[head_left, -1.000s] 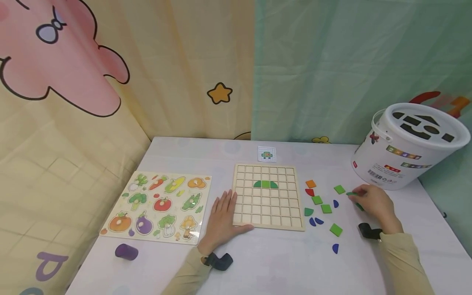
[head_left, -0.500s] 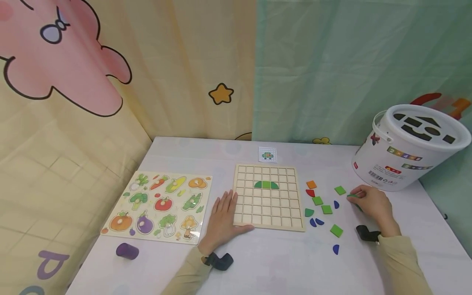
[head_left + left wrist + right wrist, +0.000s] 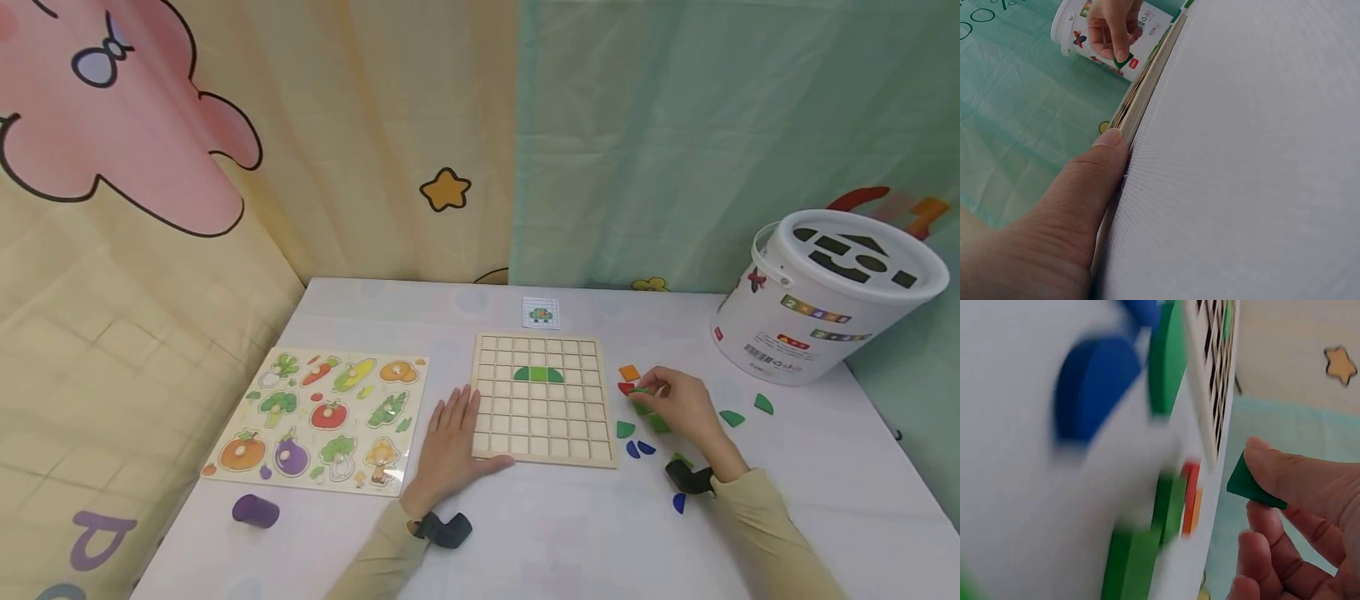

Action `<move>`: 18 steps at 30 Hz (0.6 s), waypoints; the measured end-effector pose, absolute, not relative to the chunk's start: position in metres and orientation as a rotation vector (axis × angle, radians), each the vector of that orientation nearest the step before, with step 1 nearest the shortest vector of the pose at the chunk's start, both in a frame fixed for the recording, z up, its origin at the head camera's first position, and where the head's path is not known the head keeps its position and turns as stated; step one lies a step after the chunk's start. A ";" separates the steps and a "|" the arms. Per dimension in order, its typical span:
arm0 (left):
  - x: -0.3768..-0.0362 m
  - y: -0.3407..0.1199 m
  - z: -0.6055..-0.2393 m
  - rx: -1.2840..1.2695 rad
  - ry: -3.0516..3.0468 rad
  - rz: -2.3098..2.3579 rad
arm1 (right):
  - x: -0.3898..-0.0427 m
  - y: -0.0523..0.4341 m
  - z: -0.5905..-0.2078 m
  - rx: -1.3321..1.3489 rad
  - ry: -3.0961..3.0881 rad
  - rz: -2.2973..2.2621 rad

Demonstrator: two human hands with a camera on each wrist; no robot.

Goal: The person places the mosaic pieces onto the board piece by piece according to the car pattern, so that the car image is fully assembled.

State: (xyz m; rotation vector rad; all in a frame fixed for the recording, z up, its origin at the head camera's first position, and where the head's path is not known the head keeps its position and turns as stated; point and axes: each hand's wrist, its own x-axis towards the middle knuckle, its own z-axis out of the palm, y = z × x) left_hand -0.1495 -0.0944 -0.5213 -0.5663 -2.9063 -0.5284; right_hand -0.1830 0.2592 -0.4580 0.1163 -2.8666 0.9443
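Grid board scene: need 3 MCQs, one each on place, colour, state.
1. Where does the white bucket stand?
A. right of the grid board
B. on the vegetable puzzle
C. left of the purple cylinder

2. What colour are the pieces already set in the grid board?
A. blue
B. green
C. orange

3. What is the right hand doing?
A. lying flat and bare
B. pinching a dark green piece
C. gripping the bucket handle

Key: 1 A, the head view shows the bucket at the far right of the table; 2 B, a green arch sits in the upper rows; 3 B, the right wrist view shows thumb and finger on the piece.
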 end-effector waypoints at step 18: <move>-0.150 -0.096 -0.522 -0.558 -2.936 -0.504 | -0.207 0.149 -0.462 0.562 -2.870 1.120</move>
